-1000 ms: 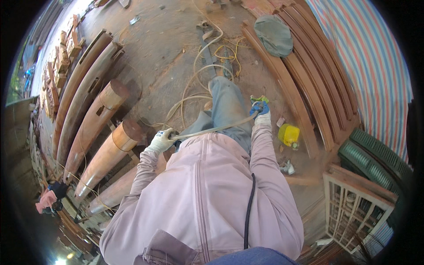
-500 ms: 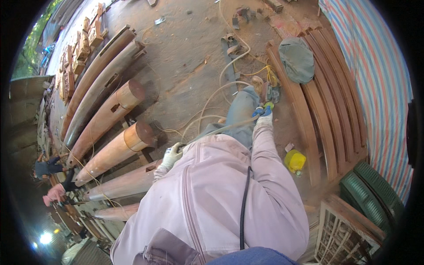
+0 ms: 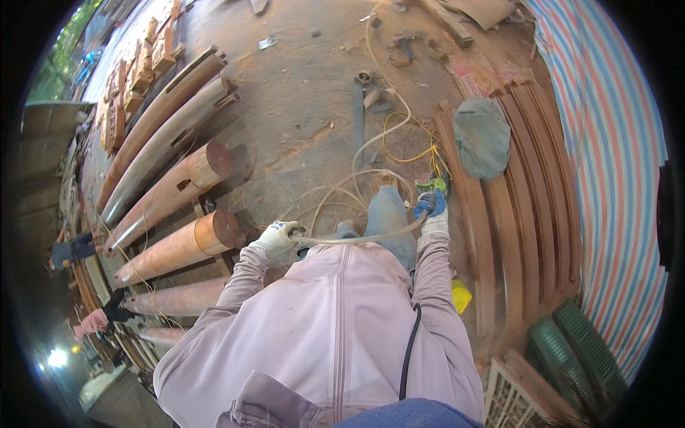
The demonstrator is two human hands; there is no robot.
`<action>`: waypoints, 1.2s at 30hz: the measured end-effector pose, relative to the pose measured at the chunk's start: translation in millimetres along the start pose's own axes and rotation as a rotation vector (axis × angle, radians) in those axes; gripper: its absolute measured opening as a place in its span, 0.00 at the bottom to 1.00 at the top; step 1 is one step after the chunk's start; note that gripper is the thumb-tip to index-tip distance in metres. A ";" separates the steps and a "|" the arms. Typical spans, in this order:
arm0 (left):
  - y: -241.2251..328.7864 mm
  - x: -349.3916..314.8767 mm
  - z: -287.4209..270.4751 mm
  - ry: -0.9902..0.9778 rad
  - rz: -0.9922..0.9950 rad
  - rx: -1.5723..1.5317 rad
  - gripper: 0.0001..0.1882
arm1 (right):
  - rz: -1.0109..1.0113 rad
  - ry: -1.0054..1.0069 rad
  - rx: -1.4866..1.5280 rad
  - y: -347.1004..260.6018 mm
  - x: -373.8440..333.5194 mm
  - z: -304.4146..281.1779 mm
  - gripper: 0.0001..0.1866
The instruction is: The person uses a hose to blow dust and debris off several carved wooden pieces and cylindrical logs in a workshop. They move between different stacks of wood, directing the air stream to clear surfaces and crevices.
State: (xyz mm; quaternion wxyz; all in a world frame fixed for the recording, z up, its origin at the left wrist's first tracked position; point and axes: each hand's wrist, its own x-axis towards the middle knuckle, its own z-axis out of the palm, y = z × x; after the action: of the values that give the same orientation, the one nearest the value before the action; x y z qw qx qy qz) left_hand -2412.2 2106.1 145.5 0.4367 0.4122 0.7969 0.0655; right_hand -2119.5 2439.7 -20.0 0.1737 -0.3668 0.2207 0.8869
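My left hand, in a pale work glove, is closed around a clear hose. From there the hose sags across my lap to my right hand. That hand wears a blue-and-white glove and is closed where the hose runs in. Just beyond its fingers shows a bright green tool; its kind is too small to make out, and the glove hides part of it. Bent under the hose are my legs in blue-grey trousers. More hose loops lie on the ground ahead.
Large round timber columns lie at left. Curved brown beams lie at right, a grey-green cloth bundle on them. A yellow cord and a yellow container are near my right arm. Two people are at far left.
My left hand has moved forward and slightly right with the hose. My right hand has come down slightly and nearer. The view has shifted, and the hose now bows between both hands.
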 end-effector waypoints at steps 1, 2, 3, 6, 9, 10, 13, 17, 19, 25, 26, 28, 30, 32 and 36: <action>2.2 1.4 -5.6 0.030 0.008 -0.013 0.18 | 0.114 -0.016 0.027 -4.5 10.1 18.2 0.22; 3.0 -0.2 -10.7 0.099 0.006 -0.068 0.15 | 0.156 -0.094 -0.275 1.2 26.4 36.0 0.23; 2.7 -6.5 -15.3 0.152 -0.030 -0.085 0.15 | 0.250 -0.150 -0.298 5.5 44.2 57.7 0.23; 3.7 -29.6 -19.6 0.305 -0.171 -0.146 0.13 | 0.365 -0.311 -0.532 39.3 93.6 113.3 0.19; 12.3 -54.1 -5.1 0.411 -0.349 -0.310 0.11 | 0.188 -0.085 -0.556 75.2 149.7 172.4 0.19; 18.1 -61.3 5.0 0.453 -0.398 -0.386 0.10 | 0.224 -0.025 -0.463 83.2 162.0 187.5 0.19; 39.9 -72.9 39.4 0.592 -0.507 -0.370 0.11 | 0.226 0.109 -0.369 121.6 189.7 218.6 0.19; 62.4 -68.7 61.5 0.464 -0.671 -0.566 0.13 | 0.169 0.056 -0.552 154.7 214.8 245.1 0.22; 60.7 -60.6 60.4 0.456 -0.613 -0.726 0.14 | 0.303 -0.021 -0.452 162.8 231.6 256.6 0.23; -30.1 -30.5 25.0 0.472 -0.592 -0.508 0.20 | 0.265 -0.046 -0.433 206.6 296.8 279.5 0.22; -54.9 -27.0 15.7 0.510 -0.616 -0.529 0.19 | 0.244 -0.044 -0.424 221.2 306.4 281.2 0.22; -104.4 -27.3 -7.3 0.629 -0.549 -0.465 0.16 | 0.191 0.003 -0.413 258.2 325.1 285.3 0.22; -150.2 -35.2 -34.8 0.693 -0.541 -0.420 0.14 | 0.151 0.055 -0.437 301.9 339.6 286.7 0.22; -186.5 -48.7 -62.0 0.729 -0.624 -0.387 0.12 | 0.266 0.093 -0.358 349.8 355.1 289.1 0.22; -233.6 -69.5 -99.9 0.783 -0.648 -0.432 0.12 | 0.383 0.117 -0.361 427.5 395.2 309.1 0.24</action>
State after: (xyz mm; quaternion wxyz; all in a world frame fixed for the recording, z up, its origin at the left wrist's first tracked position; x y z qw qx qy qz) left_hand -2607.9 1929.8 142.6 0.1802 -0.0083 0.9543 0.2383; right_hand -2762.8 2297.8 1.3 -0.0786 -0.3941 0.1342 0.9058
